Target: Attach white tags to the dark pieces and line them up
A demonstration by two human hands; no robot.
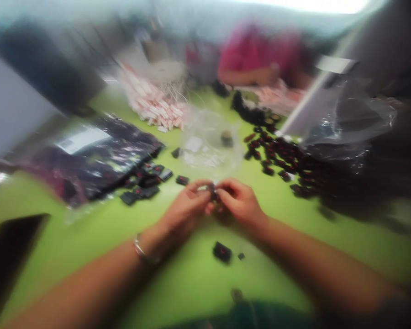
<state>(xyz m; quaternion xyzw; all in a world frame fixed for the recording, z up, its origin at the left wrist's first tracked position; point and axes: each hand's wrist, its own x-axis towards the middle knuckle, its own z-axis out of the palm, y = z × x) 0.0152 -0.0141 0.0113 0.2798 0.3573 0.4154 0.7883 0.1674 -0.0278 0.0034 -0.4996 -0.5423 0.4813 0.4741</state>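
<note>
My left hand (pixel 191 204) and my right hand (pixel 241 201) meet over the green table. Between their fingertips they pinch a small black part (pixel 212 191), mostly covered by the fingers and blurred. Closer to me lie a black block with a red mark (pixel 222 252) and a tiny black piece (pixel 241 256). Another black block (pixel 182 180) rests just left of my hands. Beyond them sits a clear plastic bag (pixel 210 160) with small white pieces.
On the left lies a large plastic bag (pixel 106 155) beside several black blocks (pixel 144 185). Many dark parts (pixel 281 157) spread at the right near a clear bag (pixel 359 119). White-and-pink pieces (pixel 157 107) are heaped behind. A person in a pink top (pixel 260 52) sits across.
</note>
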